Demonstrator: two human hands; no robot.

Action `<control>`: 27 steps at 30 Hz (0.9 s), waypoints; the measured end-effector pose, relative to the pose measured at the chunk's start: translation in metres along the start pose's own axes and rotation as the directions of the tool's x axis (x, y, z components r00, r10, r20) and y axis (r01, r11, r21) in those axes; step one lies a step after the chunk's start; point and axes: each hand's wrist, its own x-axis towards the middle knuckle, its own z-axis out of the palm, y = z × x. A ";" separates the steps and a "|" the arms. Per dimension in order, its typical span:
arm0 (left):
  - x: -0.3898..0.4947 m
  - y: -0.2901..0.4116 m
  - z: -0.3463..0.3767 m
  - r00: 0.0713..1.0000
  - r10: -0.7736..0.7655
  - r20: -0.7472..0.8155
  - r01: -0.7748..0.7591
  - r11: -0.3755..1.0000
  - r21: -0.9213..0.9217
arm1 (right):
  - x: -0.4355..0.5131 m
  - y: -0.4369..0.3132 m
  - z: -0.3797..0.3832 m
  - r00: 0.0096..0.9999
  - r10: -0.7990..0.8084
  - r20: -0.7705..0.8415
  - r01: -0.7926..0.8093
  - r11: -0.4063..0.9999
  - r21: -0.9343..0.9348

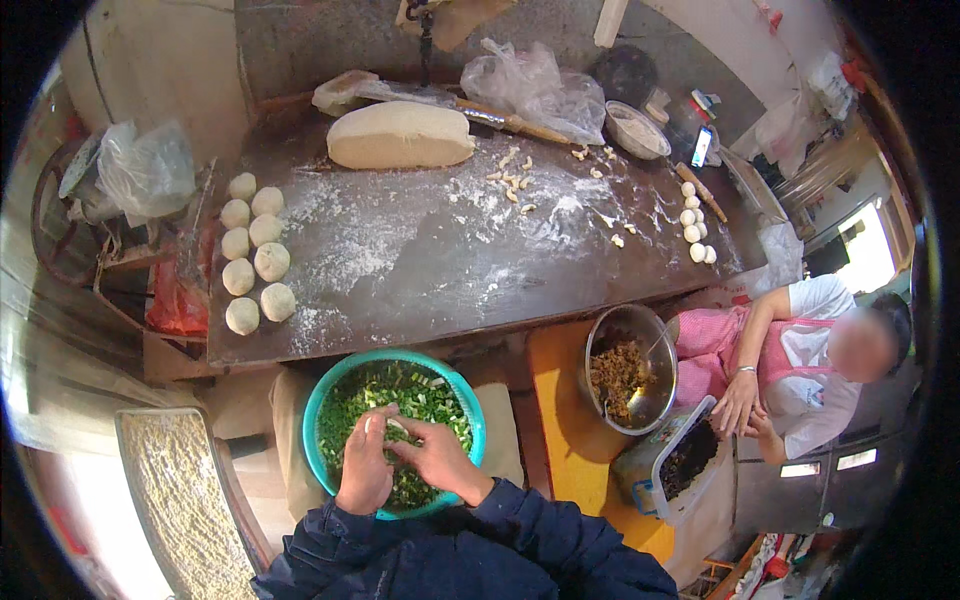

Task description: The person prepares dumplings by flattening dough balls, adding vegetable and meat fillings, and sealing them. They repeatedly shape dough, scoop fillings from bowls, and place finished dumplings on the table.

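Note:
Both hands meet over a turquoise basin (475, 397) filled with chopped green vegetables (442, 401). My left hand (366, 465) cups from the left, its fingers pointing away from me. From the right, my right hand (442, 457) brings thumb and forefinger to the same spot. Between the fingertips shows a small pale piece of dough (396, 427), mostly covered by the fingers. The basin sits close before my body, near the front edge of a floured wooden table (420, 262).
Two rows of dough balls (255, 247) line the table's left end. A large dough slab (401, 139) and rolling pin (517, 124) lie behind. Right, a metal bowl of brown filling (589, 360) and a plastic tub (637, 480) stand near a seated person (757, 360). A grain-covered tray (176, 480) is left.

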 end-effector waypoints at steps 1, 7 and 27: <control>-0.001 0.002 0.002 1.000 -0.002 0.018 0.001 1.000 0.031 | 0.000 0.003 0.003 1.000 -0.003 -0.018 0.004 1.000 0.024; -0.010 0.026 -0.002 0.971 -0.135 0.199 0.139 0.990 -0.006 | 0.005 0.000 -0.009 0.997 0.078 -0.005 -0.078 0.997 -0.004; 0.000 0.012 -0.006 0.894 0.402 0.200 -0.447 0.834 0.324 | -0.014 -0.057 -0.013 0.876 -0.457 -0.154 0.375 0.847 -0.376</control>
